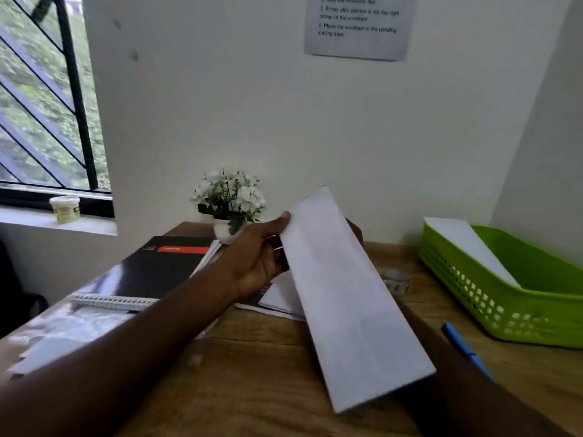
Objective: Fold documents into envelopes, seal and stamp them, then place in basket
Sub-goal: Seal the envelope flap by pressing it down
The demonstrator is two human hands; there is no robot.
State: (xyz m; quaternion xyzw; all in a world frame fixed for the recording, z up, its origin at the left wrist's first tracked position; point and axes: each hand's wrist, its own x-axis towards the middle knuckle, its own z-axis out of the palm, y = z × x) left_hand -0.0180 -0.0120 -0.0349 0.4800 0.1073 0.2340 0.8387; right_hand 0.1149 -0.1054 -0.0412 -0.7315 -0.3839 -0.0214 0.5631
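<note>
Head view: a long white envelope [350, 298] held up over the wooden desk [262, 367].

The left hand [258, 263] grips the envelope's left edge, thumb on its face and fingers curled behind. The right hand is hidden behind the paper, so its grip cannot be told; only its forearm shows. To the right a green basket [504, 313] holds another white envelope [467, 247], a blue pen [467, 350] lying beside it. Behind sit a black notebook [157, 266] and a potted white flower [230, 203].
</note>
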